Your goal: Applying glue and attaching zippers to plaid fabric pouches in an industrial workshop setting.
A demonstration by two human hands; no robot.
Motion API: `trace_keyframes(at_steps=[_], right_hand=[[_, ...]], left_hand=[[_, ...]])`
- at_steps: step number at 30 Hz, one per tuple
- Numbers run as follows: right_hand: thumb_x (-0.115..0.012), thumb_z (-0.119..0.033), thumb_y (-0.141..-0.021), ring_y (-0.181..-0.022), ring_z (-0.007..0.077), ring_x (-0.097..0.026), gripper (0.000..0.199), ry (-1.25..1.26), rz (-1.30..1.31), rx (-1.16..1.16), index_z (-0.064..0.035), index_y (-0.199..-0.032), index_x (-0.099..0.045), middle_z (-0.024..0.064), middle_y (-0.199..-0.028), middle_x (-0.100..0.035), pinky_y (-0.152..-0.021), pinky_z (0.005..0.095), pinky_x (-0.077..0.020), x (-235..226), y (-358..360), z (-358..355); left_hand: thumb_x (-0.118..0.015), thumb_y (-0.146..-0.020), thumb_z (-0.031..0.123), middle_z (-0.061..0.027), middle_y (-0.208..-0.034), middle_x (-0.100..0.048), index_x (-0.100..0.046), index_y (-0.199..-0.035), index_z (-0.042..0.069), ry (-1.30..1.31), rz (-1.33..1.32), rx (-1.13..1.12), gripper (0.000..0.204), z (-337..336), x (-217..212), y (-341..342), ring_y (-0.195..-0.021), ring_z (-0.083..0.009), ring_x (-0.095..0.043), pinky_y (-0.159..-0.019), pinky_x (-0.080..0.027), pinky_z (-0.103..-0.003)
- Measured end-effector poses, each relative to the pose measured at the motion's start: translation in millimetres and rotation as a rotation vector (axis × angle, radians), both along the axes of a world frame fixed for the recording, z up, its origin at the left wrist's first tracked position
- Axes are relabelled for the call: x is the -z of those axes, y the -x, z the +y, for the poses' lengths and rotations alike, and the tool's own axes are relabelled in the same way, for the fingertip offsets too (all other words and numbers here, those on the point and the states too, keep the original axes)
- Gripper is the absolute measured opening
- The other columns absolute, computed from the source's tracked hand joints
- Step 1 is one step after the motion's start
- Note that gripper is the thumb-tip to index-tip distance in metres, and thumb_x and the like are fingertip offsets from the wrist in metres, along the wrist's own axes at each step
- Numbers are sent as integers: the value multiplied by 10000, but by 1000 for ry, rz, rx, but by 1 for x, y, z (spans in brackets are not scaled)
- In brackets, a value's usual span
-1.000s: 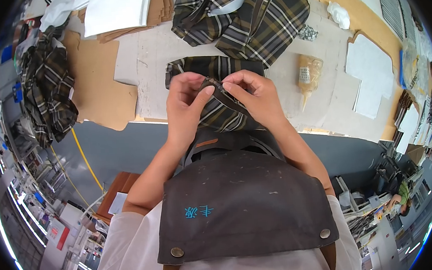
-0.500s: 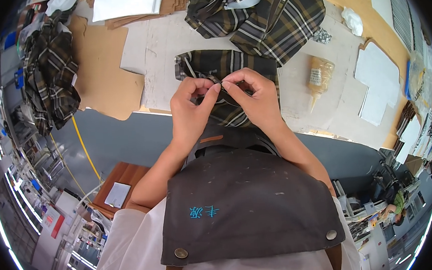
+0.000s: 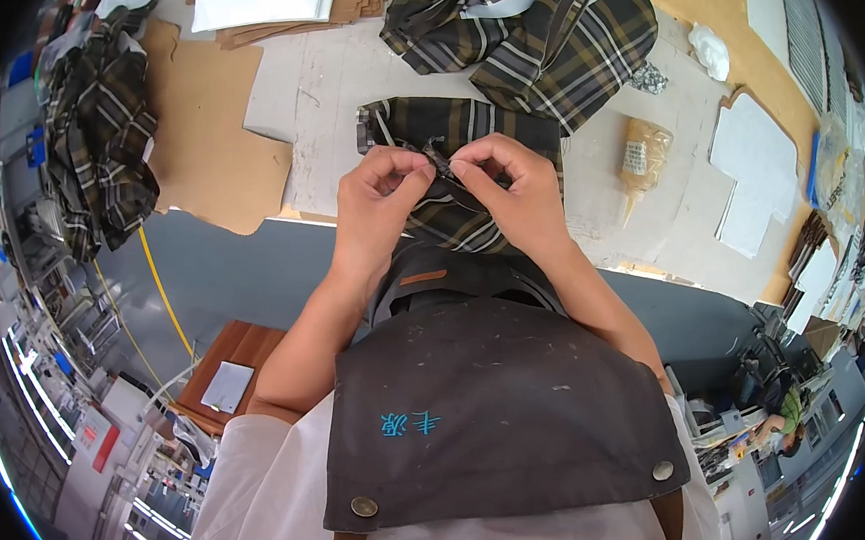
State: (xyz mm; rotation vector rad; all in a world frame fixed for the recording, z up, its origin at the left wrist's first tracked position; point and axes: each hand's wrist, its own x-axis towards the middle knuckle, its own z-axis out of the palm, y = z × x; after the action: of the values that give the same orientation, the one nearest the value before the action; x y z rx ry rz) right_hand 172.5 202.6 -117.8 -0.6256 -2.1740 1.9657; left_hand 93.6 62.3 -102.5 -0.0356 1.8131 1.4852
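Note:
A dark plaid fabric piece (image 3: pixel 452 118) lies at the table's near edge and hangs partly over it, under both hands. My left hand (image 3: pixel 384 195) pinches a narrow dark edge of this plaid fabric between thumb and fingers. Close beside it, my right hand (image 3: pixel 507 186) is closed on the same edge, thumb against forefinger. A short bunched stretch of the edge shows between the two thumbs. Under the curled fingers the rest of the grip is hidden. Just beyond the hands rests a larger plaid bag (image 3: pixel 578 49) with a strap.
A glue bottle (image 3: pixel 645 160) with a pointed tip lies at right, near white paper patterns (image 3: pixel 757 172). Brown cardboard (image 3: pixel 212 135) and a plaid bundle (image 3: pixel 93 143) are at left. White sheets (image 3: pixel 268 1) lie at the far edge. A brown stool (image 3: pixel 257 347) stands below.
My hands have drawn slightly apart, so more of the dark fabric edge shows between the thumbs. The view has shifted a little.

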Motion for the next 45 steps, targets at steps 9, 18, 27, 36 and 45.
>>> trace_keyframes(at_steps=[9,18,27,36,45], right_hand=[[-608,-109,-809,-662,43,-514,108,396,-203,-5,-15,-861,-613,-11,-758,-605,-600,195,-414,0,-1,11],[-585,-80,-823,-799,56,-538,127,746,-232,4,5,-917,-592,14,-854,-602,-734,189,-416,5,2,18],[-581,-143,-835,-811,100,-558,195,358,-191,160,-23,-988,-576,31,-902,-614,-736,221,-433,13,-18,32],[-650,-283,-762,-1050,316,-454,629,-944,-558,552,21,-1230,-360,191,-1077,-517,-909,402,-347,88,-110,134],[-627,-230,-781,-1065,283,-502,552,742,236,802,-15,-1226,-379,157,-1146,-490,-922,408,-424,1,-86,120]], left_hand=[[-618,-750,-36,-28,-910,-554,-617,-828,17,-236,-136,-125,95,2,0,-1,-776,-60,-514,-709,-414,-194],[-549,-773,-76,-76,-933,-606,-577,-996,-29,-312,-326,-102,229,6,0,4,-859,-109,-568,-774,-451,-228],[-594,-756,-56,-77,-881,-633,-591,-972,-35,-310,-462,-146,217,6,6,4,-774,-106,-595,-709,-475,-203],[-535,-794,-38,-94,-916,-633,-600,-946,-29,-337,-524,-118,166,9,10,10,-820,-143,-599,-766,-475,-264],[-564,-781,-37,-87,-892,-637,-599,-949,-33,-332,-551,-152,171,6,12,13,-809,-123,-602,-744,-475,-230]])
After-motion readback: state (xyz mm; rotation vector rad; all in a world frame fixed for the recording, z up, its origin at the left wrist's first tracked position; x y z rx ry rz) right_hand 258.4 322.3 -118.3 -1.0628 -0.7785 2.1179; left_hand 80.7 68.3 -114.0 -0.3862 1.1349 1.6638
